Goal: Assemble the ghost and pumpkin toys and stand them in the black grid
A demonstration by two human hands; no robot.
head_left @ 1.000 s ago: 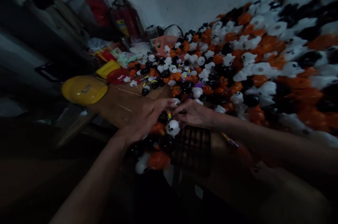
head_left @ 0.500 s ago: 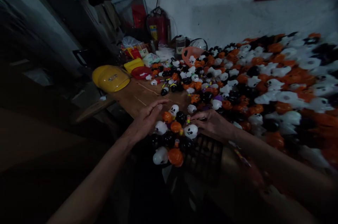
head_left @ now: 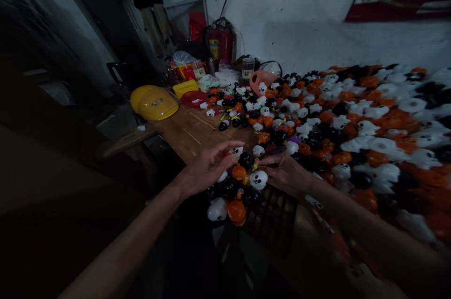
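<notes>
My left hand (head_left: 208, 168) is open, its fingers stretched over the left side of a cluster of small plastic figures. It partly covers a white skull head (head_left: 237, 151). On the cluster's right, my right hand (head_left: 287, 170) has thumb and fingers brought together at a small tube with coloured bits (head_left: 256, 164). Just below those fingertips is a white skull head with a black face (head_left: 258, 179). Orange pumpkin heads (head_left: 239, 173), black heads (head_left: 245, 160) and another white head (head_left: 217, 209) make up the group. Dim light hides how the pieces join.
A large heap of white, orange and black figures (head_left: 352, 120) covers the table's right side. On the wooden table (head_left: 190, 127) are a yellow cap (head_left: 154, 102), a red dish (head_left: 194, 98) and an orange basket (head_left: 261, 82). Fire extinguishers (head_left: 223, 45) stand behind. A dark grid (head_left: 278, 209) lies below the cluster.
My left hand has moved right, over the cluster, hiding an orange head and part of a white one. My right hand stays at the small tube. The camera view has tilted up slightly.
</notes>
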